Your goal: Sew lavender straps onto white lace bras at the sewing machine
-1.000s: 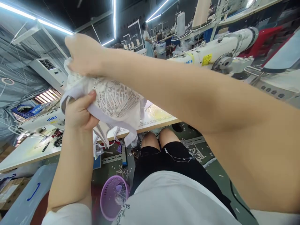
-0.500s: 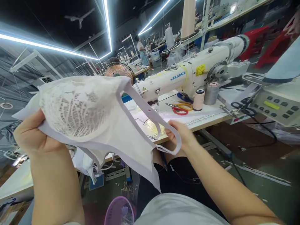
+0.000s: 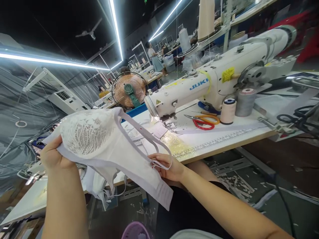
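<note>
A white lace bra piece (image 3: 99, 139) is stretched in the air in front of the sewing table (image 3: 224, 142). My left hand (image 3: 53, 156) grips its left edge below the lace cup. My right hand (image 3: 166, 166) pinches the thin white strap (image 3: 142, 131) and the lower band near the table's front edge. The white JUKI sewing machine (image 3: 211, 83) stands on the table beyond my right hand, its needle end lit above small paper labels.
Red and orange scissors (image 3: 203, 121), a cream thread spool (image 3: 228, 111) and a grey spool (image 3: 245, 101) lie beside the machine. A fan (image 3: 129, 89) stands behind. A purple basket (image 3: 136, 230) sits on the littered floor. Another person (image 3: 154, 58) stands far off.
My right hand came off the garment's top, dropped down and right, and took the strap. The garment was spread out and lowered, and my view turned right toward the sewing machine.
</note>
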Demonstrator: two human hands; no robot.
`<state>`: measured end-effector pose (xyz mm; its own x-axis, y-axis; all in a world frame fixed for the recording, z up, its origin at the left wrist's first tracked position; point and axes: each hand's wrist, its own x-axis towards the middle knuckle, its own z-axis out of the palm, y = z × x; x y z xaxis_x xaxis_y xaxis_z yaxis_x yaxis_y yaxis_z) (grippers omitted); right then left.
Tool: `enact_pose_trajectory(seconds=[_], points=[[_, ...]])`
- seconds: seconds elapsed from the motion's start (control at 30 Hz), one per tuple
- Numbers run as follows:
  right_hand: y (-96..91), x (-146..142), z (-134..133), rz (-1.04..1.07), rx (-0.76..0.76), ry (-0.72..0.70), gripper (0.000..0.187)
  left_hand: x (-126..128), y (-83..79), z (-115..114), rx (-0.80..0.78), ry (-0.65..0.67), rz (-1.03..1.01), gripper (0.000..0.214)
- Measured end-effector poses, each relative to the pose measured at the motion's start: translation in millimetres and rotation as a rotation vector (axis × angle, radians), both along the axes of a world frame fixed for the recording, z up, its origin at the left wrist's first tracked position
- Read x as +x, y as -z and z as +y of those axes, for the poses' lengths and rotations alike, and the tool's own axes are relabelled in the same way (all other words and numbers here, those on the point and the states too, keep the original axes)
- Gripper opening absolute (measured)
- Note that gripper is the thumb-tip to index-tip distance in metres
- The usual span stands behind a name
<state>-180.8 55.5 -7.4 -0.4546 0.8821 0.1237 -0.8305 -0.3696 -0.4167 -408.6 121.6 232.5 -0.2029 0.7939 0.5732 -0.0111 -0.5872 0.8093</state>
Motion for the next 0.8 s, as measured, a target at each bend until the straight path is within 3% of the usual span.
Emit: enact_pose_trajectory(seconds=[0.2,0.3,0.37,0.5,0.57,0.63,0.73,0.8], points=[[19.1,3,-5,0.149,-0.045,-0.082,0.029,11,4.4,5,-0.002,0.061,-0.041,0.034],[12.6,13,-17,0.102,0.094,-0.059,0.04,21,0.9,9,0.054,0.118,-0.058,0.038],[-2.1,25,-25,-0.033,0.203,0.059,0.047,24,-2.4,14,0.098,0.166,-0.079,0.041],[-40.5,54,-32,-0.379,0.214,0.451,0.027,17,0.5,35,0.149,0.327,-0.124,0.048],[-51.0,61,-23,-0.593,0.222,0.549,0.025,5,16.3,53,0.029,0.405,-0.149,0.05],[-49.3,60,-6,-0.975,0.262,0.504,0.017,-10,45.6,75,-0.18,0.437,-0.169,0.052],[-27.3,43,22,-1.516,0.321,0.33,0.012,-36,105.0,104,-0.473,0.422,-0.149,0.052],[-9.8,28,32,-1.682,0.324,0.309,0.015,-51,141.6,115,-0.626,0.404,-0.134,0.051]])
